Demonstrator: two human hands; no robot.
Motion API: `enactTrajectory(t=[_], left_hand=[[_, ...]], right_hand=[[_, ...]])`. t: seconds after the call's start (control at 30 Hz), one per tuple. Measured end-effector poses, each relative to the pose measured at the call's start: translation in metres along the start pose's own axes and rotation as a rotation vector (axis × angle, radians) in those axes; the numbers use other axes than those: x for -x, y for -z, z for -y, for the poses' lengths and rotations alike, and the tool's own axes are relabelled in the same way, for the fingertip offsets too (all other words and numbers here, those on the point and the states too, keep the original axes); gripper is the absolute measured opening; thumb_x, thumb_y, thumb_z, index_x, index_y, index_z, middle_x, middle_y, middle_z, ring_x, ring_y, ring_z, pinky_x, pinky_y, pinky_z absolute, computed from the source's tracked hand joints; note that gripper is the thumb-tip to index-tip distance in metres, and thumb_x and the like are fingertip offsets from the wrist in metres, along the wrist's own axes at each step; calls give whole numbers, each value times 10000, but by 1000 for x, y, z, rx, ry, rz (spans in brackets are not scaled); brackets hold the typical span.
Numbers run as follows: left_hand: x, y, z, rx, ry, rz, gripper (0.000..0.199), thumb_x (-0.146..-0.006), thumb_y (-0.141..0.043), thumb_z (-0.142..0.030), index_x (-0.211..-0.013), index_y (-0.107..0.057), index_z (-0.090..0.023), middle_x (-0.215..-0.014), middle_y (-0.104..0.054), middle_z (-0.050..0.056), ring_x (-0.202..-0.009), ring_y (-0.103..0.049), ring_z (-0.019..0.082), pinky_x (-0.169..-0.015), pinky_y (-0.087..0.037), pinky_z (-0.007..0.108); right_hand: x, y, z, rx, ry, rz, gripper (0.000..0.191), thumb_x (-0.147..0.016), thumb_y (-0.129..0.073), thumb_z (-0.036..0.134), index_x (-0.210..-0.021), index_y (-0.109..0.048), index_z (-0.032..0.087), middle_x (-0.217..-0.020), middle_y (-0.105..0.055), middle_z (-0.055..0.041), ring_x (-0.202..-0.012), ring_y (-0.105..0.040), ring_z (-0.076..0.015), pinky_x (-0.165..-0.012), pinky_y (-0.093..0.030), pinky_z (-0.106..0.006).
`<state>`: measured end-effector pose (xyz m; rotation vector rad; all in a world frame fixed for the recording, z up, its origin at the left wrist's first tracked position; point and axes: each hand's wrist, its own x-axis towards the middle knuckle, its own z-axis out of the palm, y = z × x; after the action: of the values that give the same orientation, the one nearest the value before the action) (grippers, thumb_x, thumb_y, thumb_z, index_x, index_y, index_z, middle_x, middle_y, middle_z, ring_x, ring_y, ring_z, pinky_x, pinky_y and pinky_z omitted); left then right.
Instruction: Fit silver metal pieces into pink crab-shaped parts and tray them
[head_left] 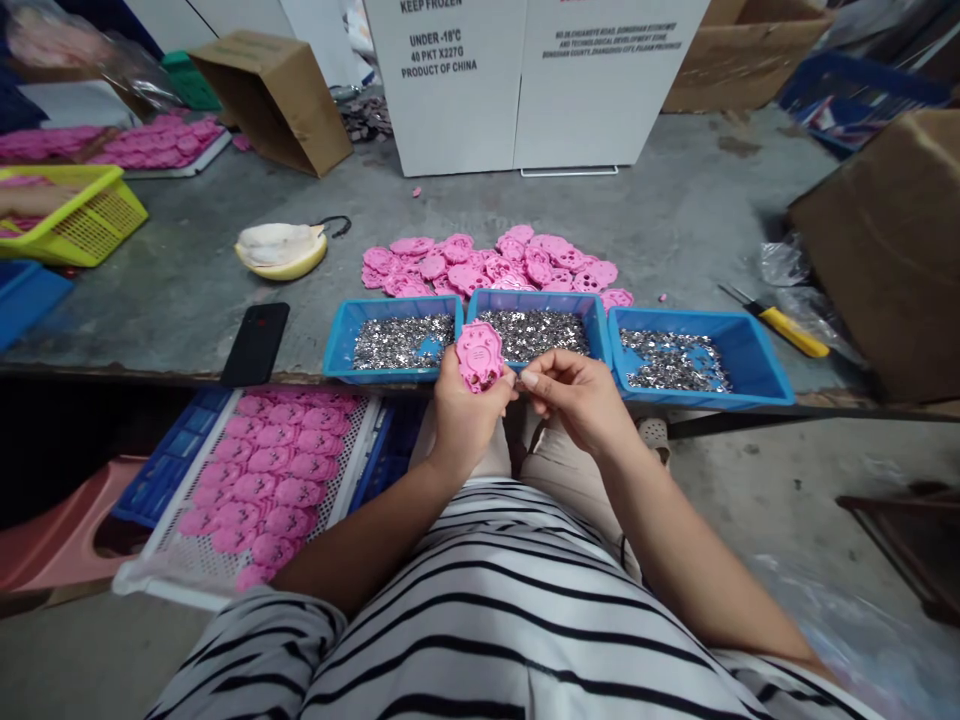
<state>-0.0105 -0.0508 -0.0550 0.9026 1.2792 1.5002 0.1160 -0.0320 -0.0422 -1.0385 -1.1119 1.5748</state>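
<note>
My left hand (466, 415) grips a pink plastic piece (478, 355) with a moulded face, held upright over the table edge. Close beside it, my right hand (577, 395) is closed in a pinch, thumb against forefinger; whatever sits between the fingertips is too small to make out. Just beyond the hands stand three blue trays of small shiny metal parts: a left tray (339, 345), a middle tray (600, 325) and a right tray (757, 365). Behind them lies a loose heap of similar pink pieces (495, 265).
A white perforated tray (169, 560) with rows of pink pieces rests low at left. A black phone (256, 343), a fruit rind (281, 252) and a yellow basket (90, 225) occupy the table's left. Yellow-handled tool (795, 332) and cardboard box (885, 250) are at right; a white carton (465, 120) stands behind.
</note>
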Motion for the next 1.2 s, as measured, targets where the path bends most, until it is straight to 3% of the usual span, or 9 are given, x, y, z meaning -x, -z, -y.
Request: enactTrajectory(t=[0.23, 0.33, 0.43, 0.5, 0.6, 0.73, 1.03, 1.2], left_hand=[[3, -2, -1, 37, -4, 4, 330, -676, -732, -161, -911, -506, -211, -697, -620, -39, -535, -554, 92, -460, -419, 195], [6, -4, -5, 203, 39, 68, 366, -706, -768, -351, -927, -511, -212, -764, -650, -5, -604, -599, 118, -494, -432, 214], [9, -7, -10, 397, 115, 150, 457, -791, -624, -609, -982, -556, -199, -917, -682, 78, -852, -656, 199, -623, -502, 276], [11, -9, -14, 457, 161, 176, 503, -850, -510, -649, -1060, -584, -198, -1000, -682, 101, -1020, -635, 233, -742, -527, 312], [13, -11, -17, 507, 163, 219, 511, -912, -419, -618, -1198, -575, -225, -1111, -667, 101, -1170, -583, 240, -875, -517, 337], [16, -14, -16, 544, 119, 247, 552, -932, -348, -630, -1277, -544, -247, -1194, -641, 103, -1245, -543, 238, -941, -502, 351], [19, -17, -13, 500, 103, 205, 639, -860, -406, -720, -1282, -532, -258, -1263, -606, 105, -1335, -469, 265, -984, -497, 378], [20, -18, -12, 556, 103, 216, 632, -908, -348, -672, -1348, -495, -244, -1384, -544, 99, -1384, -431, 254, -1096, -422, 377]], right_hand=[[0, -1, -3, 41, -6, -73, 331, -534, -888, 398, -601, -645, 185, -490, -555, 41, -418, -393, -73, -403, -287, -233], [1, 0, -3, 24, 68, -127, 282, -602, -847, 408, -611, -658, 199, -593, -571, 19, -484, -426, -90, -442, -346, -252], [3, -2, -1, 99, 203, -171, 240, -642, -819, 404, -608, -677, 213, -929, -632, -54, -788, -600, -171, -668, -521, -340], [4, -3, 0, 195, 245, -169, 235, -672, -799, 398, -607, -676, 209, -1102, -601, -78, -1002, -613, -226, -878, -518, -425], [4, -5, -1, 255, 229, -141, 267, -690, -783, 413, -613, -657, 191, -1202, -563, -91, -1045, -621, -241, -987, -463, -470], [3, -7, -3, 252, 224, -153, 277, -665, -798, 416, -598, -647, 193, -1188, -585, -97, -1069, -604, -253, -1005, -440, -473], [2, -10, -8, 203, 223, -182, 232, -665, -791, 368, -600, -640, 203, -1155, -622, -91, -1167, -560, -260, -1089, -365, -470], [2, -11, -12, 147, 267, -197, 189, -661, -795, 312, -594, -656, 203, -1090, -633, -74, -1143, -565, -250, -1086, -358, -458]])
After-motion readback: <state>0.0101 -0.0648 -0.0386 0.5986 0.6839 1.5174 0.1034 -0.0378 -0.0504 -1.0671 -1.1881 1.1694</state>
